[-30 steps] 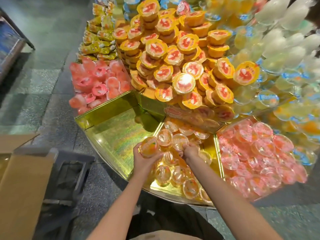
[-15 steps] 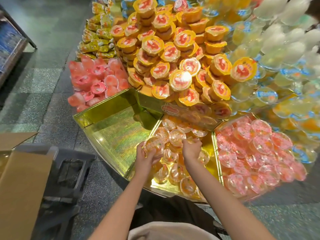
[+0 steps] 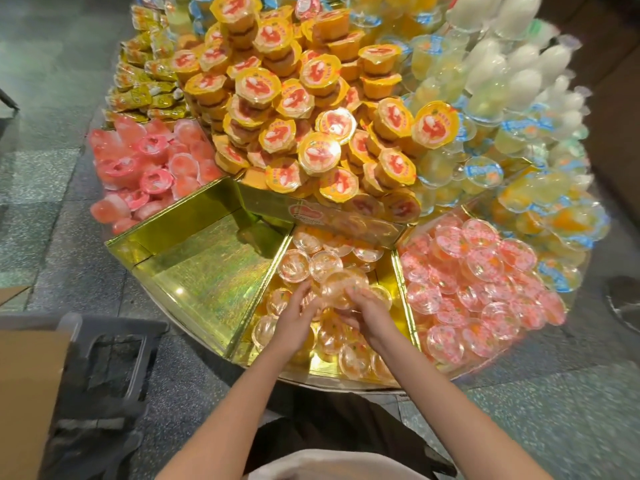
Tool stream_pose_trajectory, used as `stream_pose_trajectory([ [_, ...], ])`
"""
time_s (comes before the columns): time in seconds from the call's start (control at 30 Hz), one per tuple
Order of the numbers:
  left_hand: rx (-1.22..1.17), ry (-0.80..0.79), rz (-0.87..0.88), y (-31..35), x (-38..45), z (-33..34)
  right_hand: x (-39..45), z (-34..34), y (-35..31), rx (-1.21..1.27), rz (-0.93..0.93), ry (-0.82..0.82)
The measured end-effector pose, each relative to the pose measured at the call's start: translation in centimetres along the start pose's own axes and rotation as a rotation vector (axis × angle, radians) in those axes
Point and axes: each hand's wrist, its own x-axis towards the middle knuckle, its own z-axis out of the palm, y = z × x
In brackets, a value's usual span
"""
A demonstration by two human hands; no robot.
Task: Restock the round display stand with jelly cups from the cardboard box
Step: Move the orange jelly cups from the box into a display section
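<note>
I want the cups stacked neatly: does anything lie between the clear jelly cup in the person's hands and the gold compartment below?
Yes. Other clear orange jelly cups already lie under the held clear jelly cup, between left hand and right hand. The gold compartment floor shows only in gaps.

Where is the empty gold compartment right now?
Head view, lower left of the stand: the empty gold compartment sits left of the clear jelly cups, below the pink cups.
</note>
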Motion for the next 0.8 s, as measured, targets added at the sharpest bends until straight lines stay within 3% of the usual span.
stream_pose_trajectory([
  [0.2, 0.459, -0.016, -0.139, -3.0, 0.9, -0.2, 2.5, -1.7, -0.7, 0.214, -0.092, 0.261],
  [0.33, 0.477, -0.015, -0.204, -4.3, 0.7, -0.1, 4.2, -0.5, -1.0, 0.228, -0.007, 0.365],
  [0.5, 0.427, -0.002, -0.206, -4.5, 0.0, 0.0, 5.7, 0.6, -0.7, 0.202, 0.07, 0.356],
  [0.63, 0.388, -0.017, -0.197, -4.6, -0.2, -0.2, 6.2, 0.4, -1.6, 0.017, 0.073, 0.391],
  [0.8, 0.35, -0.085, -0.188, -4.4, -0.2, -0.7, 6.6, 0.3, -1.7, -0.326, -0.006, 0.633],
])
